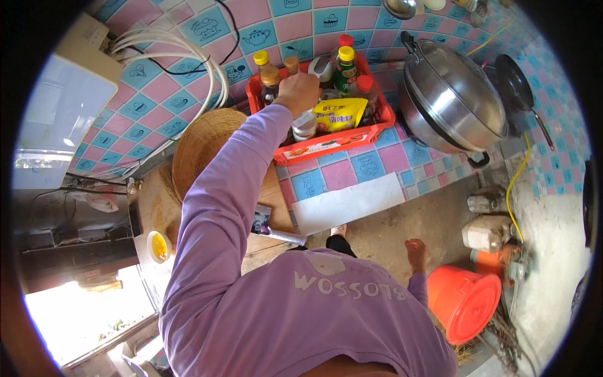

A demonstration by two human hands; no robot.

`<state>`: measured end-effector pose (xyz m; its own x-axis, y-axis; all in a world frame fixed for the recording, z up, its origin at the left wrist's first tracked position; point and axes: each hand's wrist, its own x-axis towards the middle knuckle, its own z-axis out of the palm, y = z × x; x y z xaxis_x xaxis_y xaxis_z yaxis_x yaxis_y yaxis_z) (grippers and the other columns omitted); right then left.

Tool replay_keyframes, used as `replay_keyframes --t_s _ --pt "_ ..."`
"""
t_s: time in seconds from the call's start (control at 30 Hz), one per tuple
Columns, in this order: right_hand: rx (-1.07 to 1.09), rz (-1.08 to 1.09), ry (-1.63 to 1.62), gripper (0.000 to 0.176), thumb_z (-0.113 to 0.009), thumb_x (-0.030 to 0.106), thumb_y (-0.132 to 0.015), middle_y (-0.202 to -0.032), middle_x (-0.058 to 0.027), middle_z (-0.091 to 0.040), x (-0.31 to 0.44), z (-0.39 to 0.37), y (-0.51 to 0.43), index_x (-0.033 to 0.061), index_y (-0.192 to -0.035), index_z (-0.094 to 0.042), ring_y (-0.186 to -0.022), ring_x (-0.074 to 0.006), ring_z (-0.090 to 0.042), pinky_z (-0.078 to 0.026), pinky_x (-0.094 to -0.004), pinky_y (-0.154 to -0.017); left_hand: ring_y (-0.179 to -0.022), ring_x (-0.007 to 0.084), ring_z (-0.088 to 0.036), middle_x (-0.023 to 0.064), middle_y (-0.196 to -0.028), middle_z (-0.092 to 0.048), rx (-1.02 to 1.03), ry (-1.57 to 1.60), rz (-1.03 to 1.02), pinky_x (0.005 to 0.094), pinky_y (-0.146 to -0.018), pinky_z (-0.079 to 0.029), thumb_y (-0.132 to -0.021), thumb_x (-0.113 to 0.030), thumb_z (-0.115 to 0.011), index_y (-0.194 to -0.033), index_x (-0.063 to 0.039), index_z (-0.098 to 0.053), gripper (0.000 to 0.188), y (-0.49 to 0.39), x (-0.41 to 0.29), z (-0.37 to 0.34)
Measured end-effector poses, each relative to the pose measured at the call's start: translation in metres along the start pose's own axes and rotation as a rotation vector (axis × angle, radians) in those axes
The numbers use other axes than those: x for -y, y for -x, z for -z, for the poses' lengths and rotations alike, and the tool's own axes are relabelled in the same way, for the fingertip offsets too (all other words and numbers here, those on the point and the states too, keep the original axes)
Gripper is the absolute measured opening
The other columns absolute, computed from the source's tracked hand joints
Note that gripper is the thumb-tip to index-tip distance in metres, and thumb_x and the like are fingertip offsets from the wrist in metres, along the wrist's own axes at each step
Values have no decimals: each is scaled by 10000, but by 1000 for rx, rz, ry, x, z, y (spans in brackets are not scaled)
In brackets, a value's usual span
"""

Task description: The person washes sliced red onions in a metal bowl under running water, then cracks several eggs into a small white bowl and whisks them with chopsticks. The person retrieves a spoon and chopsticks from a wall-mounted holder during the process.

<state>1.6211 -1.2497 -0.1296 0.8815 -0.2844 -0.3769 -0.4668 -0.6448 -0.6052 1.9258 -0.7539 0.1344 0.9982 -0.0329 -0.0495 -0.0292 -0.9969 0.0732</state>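
My left hand (299, 92) reaches into a red plastic basket (325, 153) at the top middle. Its fingers curl down among the bottles, and whatever lies under them is hidden. Just below the hand stands a glass jar (304, 126) with pale contents, beside a yellow seasoning packet (340, 114). Left of the hand is a dark bottle with a tan cap (270, 77). A green-labelled bottle with a yellow cap (346, 70) and a red-capped bottle (366, 96) stand to its right. Low at my right side hangs my right hand (416, 254), fingers curled, with nothing visible in it.
A large lidded steel steamer pot (452, 94) stands right of the basket, with a frying pan (514, 85) beyond. At left are a woven basket (202, 141) and a small bowl of yellow food (159, 247). A lidded red bucket (464, 304) stands on the floor at right.
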Motion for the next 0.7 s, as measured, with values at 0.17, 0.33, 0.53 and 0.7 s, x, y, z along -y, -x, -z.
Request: replay_keyframes --t_s 0.17,0.33,0.53,0.7 --pt "75 -36 3 251 -686 248 -815 -807 -144 -700 -23 7 -66 13 -903 -683 -719 -241 -677 -515 -357 -649 -915 343 -672 178 -957 -690 115 69 94 436 -772 -544 -826 -318 -699 -958 -50 -705 299 -26 -4 -12" --pt "209 -208 -261 190 -656 208 -837 -667 -67 -619 -28 6 -88 27 -784 -642 -543 -130 -571 -444 -287 -488 -842 343 -666 172 -930 -687 -8 182 96 434 -732 -533 -800 -233 -689 -893 -67 -711 191 -21 -13 -8" --pt "258 -309 -374 182 -635 190 -850 -625 -34 -584 -16 -1 -103 28 -767 -621 -514 -112 -547 -425 -255 -437 -835 348 -672 173 -880 -692 16 250 63 437 -756 -534 -785 -205 -657 -887 -49 -707 193 -24 -23 -9" --pt "339 -303 -339 179 -632 218 -856 -686 -46 -609 -18 -2 -124 40 -864 -635 -572 -135 -598 -490 -283 -473 -816 338 -672 172 -853 -698 22 456 97 413 -746 -534 -762 -225 -693 -868 -52 -741 209 -30 -14 -11"
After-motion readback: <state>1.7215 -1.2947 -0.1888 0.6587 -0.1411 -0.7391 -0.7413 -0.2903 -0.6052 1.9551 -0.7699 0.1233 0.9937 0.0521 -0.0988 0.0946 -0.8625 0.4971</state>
